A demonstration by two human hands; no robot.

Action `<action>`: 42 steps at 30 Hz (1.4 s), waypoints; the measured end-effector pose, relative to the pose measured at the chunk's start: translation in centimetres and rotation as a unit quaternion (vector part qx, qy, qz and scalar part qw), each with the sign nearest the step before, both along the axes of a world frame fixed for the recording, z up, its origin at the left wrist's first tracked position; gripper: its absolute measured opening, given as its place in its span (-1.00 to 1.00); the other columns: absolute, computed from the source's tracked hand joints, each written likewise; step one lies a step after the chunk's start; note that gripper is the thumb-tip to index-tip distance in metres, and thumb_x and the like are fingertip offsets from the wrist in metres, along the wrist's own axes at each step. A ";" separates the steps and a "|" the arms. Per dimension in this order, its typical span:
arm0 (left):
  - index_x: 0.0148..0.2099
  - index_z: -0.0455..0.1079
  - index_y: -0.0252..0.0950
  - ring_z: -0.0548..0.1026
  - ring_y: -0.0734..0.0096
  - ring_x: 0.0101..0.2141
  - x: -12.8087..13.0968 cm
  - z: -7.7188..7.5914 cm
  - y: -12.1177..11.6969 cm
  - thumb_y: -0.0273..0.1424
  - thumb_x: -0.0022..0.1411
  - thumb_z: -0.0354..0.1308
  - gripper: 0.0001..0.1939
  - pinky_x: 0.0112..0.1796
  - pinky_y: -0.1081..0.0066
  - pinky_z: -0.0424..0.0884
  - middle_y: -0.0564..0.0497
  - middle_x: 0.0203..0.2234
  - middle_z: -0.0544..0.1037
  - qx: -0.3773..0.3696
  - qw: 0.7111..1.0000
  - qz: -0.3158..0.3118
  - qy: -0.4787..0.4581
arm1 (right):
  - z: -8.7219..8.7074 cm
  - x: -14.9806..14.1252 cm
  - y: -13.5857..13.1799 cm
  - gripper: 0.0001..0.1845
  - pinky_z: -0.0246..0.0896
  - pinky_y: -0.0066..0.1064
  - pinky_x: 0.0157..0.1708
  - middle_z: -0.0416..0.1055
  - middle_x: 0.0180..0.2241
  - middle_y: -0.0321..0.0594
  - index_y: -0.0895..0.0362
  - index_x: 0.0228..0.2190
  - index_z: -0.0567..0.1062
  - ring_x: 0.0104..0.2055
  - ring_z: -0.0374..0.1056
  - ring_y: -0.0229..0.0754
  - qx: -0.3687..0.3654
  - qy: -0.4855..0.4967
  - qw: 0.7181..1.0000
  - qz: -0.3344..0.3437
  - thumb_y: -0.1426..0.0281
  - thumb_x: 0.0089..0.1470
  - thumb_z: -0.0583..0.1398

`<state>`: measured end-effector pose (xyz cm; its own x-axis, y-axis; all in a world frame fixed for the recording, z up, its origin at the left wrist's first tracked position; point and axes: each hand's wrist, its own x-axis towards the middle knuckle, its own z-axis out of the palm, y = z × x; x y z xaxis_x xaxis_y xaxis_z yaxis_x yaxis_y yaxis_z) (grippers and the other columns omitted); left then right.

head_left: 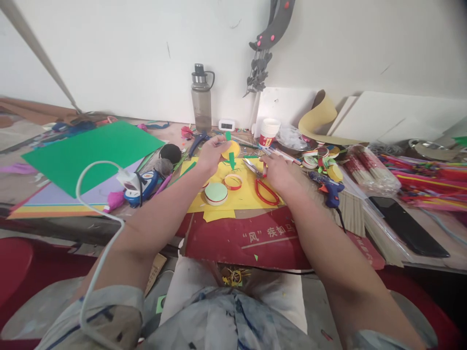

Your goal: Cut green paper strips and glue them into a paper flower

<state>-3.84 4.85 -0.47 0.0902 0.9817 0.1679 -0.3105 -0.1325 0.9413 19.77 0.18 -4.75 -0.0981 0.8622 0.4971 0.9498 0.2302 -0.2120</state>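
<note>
My left hand (211, 158) pinches a small round yellow paper piece (231, 149) with green strips at its top and bottom, held above a yellow sheet (241, 199). My right hand (278, 170) is closed at the sheet's right edge, beside several pens (290, 156). A small red piece shows by its fingertips; what the fingers grip I cannot make out. Red-handled scissors (267, 193) lie on the sheet just left of that hand, blades pointing away. A yellow ring with a red band (233, 182) and a round piece with a pale green top (216, 193) rest nearby.
A grey bottle (202, 104), a paper cup (269, 132) and a small white clock (226, 125) stand behind. To the right are a blue glue gun (330, 188) and a black phone (408, 226). A green sheet (93, 150) lies left, near a white cable (87, 272).
</note>
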 end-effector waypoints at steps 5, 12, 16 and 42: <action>-0.26 0.48 -0.29 0.54 0.52 -0.49 -0.9 0.8 0.5 -0.35 0.05 0.51 -0.71 -0.50 0.51 0.44 0.07 -0.45 0.60 0.010 1.000 0.010 -0.026 | 2.1 -0.9 -1.2 -0.58 0.13 0.15 0.14 0.54 0.07 0.14 0.14 -0.01 0.63 0.14 0.38 0.19 -0.132 -0.105 0.984 -0.062 0.62 0.25 0.08; -0.28 0.45 -0.31 0.55 0.50 -0.50 -1.0 1.7 0.9 -0.49 0.28 0.28 -0.93 -0.46 0.48 0.48 0.04 -0.45 0.60 -0.045 0.999 0.012 -0.025 | 4.2 -2.4 -2.9 -0.48 0.06 0.09 0.15 0.54 0.06 0.14 0.14 0.04 0.60 0.16 0.39 0.15 -0.220 -0.174 0.958 -0.063 0.57 0.36 -0.08; -0.26 0.37 -0.24 0.59 0.48 -0.46 -1.5 2.7 1.4 -0.48 0.31 0.28 -0.87 -0.31 0.41 0.59 0.11 -0.48 0.58 -0.070 0.995 0.029 -0.059 | 4.2 -2.5 -3.0 -0.52 0.05 0.07 0.14 0.52 0.09 0.14 0.13 0.05 0.59 0.16 0.38 0.17 -0.194 -0.161 0.965 -0.067 0.54 0.36 -0.04; -0.24 0.41 -0.28 0.50 0.57 -0.58 -4.2 -0.4 3.0 -0.48 0.17 0.35 -0.84 -0.47 0.53 0.43 0.10 -0.52 0.57 -0.133 0.974 0.078 -0.166 | 4.4 -6.3 0.0 -0.73 0.43 -0.16 0.01 0.66 -0.12 -0.07 0.13 -0.09 0.66 -0.11 0.56 0.00 -0.078 0.055 0.987 0.127 0.45 0.27 0.19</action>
